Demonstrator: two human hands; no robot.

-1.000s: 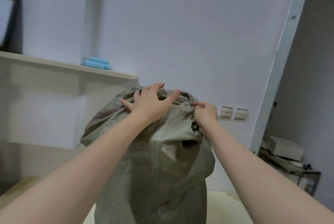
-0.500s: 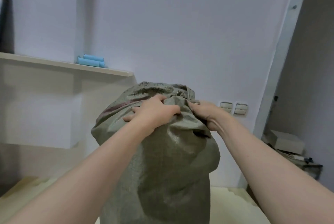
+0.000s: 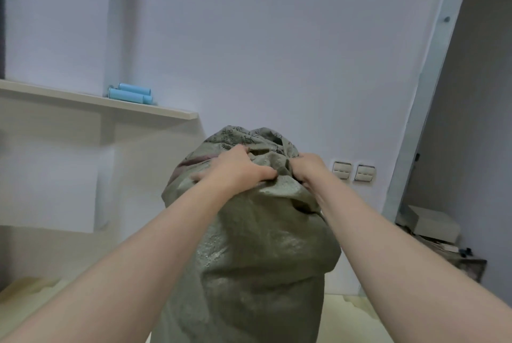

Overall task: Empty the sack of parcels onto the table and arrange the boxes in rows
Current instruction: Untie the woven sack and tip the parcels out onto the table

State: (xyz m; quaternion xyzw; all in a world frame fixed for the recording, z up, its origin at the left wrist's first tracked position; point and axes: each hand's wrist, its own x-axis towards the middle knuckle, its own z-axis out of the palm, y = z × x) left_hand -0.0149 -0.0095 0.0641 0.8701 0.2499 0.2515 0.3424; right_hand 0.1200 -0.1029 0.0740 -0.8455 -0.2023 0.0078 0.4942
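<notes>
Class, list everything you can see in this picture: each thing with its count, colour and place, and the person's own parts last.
sack: one, grey-green, centre, standing upright, top bunched.
shelf: one, pale beige, left wall.
cylinders: two, light blue, lying on the shelf.
wall switches: two, cream, on the wall right of the sack.
box: one, off-white, far right on a cluttered stand.
table: one, pale cream, under the sack.
left hand: one, gripping the sack's top.
right hand: one, gripping the sack's top.

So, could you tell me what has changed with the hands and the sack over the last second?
The left hand, lying open on the sack a second ago, has closed on the bunched fabric at its top. The right hand has kept its grip there. The sack stays upright and no parcels are out.
</notes>
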